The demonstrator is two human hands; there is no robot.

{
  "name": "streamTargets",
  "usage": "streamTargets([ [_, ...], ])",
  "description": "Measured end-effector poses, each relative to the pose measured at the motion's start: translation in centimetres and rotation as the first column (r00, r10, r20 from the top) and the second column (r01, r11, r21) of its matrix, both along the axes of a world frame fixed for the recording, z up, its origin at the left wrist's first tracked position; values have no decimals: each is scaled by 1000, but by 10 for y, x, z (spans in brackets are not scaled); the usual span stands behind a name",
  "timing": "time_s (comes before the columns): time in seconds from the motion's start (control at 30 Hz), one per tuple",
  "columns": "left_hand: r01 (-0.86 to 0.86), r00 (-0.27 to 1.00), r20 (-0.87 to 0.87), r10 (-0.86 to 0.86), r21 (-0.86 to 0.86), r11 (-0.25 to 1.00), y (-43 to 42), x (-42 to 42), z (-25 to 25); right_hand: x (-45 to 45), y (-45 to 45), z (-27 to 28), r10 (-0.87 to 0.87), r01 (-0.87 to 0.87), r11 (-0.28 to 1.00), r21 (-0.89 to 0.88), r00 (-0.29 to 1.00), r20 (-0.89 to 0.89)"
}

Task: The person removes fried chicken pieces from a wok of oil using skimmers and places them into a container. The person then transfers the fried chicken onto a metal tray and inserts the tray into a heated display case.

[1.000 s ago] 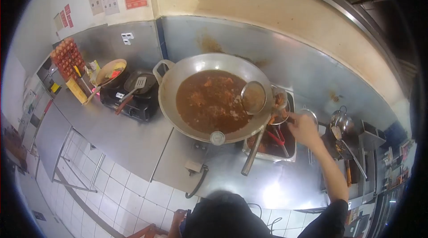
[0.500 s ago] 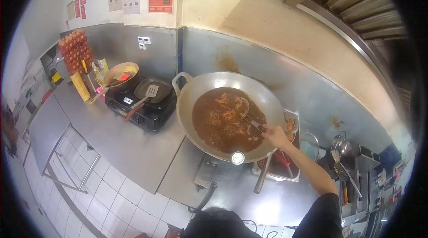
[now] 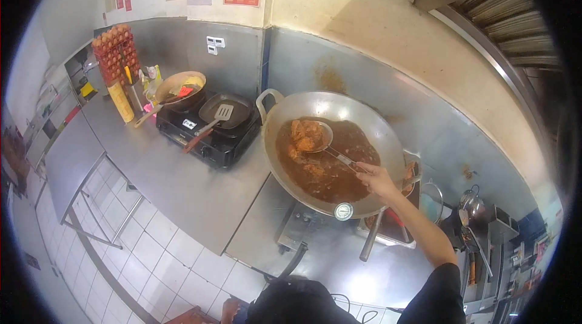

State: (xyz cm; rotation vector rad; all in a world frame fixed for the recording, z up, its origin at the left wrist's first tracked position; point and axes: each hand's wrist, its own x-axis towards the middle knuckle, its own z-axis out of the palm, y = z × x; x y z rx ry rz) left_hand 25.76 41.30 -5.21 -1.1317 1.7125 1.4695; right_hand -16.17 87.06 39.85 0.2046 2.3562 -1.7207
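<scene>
In the head view, the right hand (image 3: pixel 379 181) reaches over the near right rim of a large metal wok (image 3: pixel 388 136), its fingers closed around the handle of a round strainer (image 3: pixel 344 159). The strainer's bowl lies toward the far left of the dark brown oil (image 3: pixel 351 136), at or just above the surface; I cannot tell whether it is clear of the liquid. Orange-brown fried pieces (image 3: pixel 307 135) fill the bowl and spill past its left edge, and more of them lie in the oil just below it. I cannot tell how the left hand's fingers stand. A dial thermometer (image 3: pixel 344 212) sits at the wok's near rim, and a thick handle (image 3: pixel 371 238) juts from beneath that rim, right of the dial. Beside the wok, partly hidden by the forearm, a metal tray (image 3: pixel 404 243) holds something red, and more fried food (image 3: pixel 410 173) shows near the wok's right side. To the left, a black stove (image 3: pixel 209 155) bears a square pan (image 3: pixel 211 108) with a slotted spatula (image 3: pixel 223 113) lying across it, and a round pan (image 3: pixel 182 102) next to that. Stacked egg trays (image 3: pixel 115 52) stand farther left.
</scene>
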Motion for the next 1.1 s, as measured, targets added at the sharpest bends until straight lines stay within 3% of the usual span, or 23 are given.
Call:
streamTargets([
  [0.17,2,1000,8,-2,7,1000,1,6,0,2,0,2,-11,21,990,-142,997,70],
  [0.23,-62,996,-71,60,-23,998,5,13,7,7,-3,7,-2,34,975,-220,989,146],
  [0.37,5,1000,4,-5,-29,1000,3,11,3,10,-5,4,-3,56,955,-291,984,180],
  [0.47,-48,998,-31,47,-45,998,-2,17,-10,10,-8,4,-44,99,947,-306,982,183],
  [0.53,-79,988,-125,88,80,994,-9,21,-22,9,-4,0,-45,98,945,-311,984,175],
  [0.6,-95,992,-71,101,82,992,-13,15,-30,12,-13,6,-45,104,939,-327,982,184],
  [0.67,-117,993,-26,119,83,990,-12,8,-19,14,-13,6,-41,103,934,-342,982,184],
  [0.73,-90,996,-1,90,-27,996,-3,1,1,9,-5,0,-60,121,905,-408,986,157],
  [0.9,-109,993,-45,108,-25,994,8,7,19,18,1,3,3,87,860,-503,984,176],
  [1.07,-91,995,39,93,-41,995,12,28,-3,33,5,12,24,90,814,-575,982,187],
  [1.1,-176,984,44,171,156,972,-4,43,-49,36,6,15,16,98,806,-584,982,187],
])
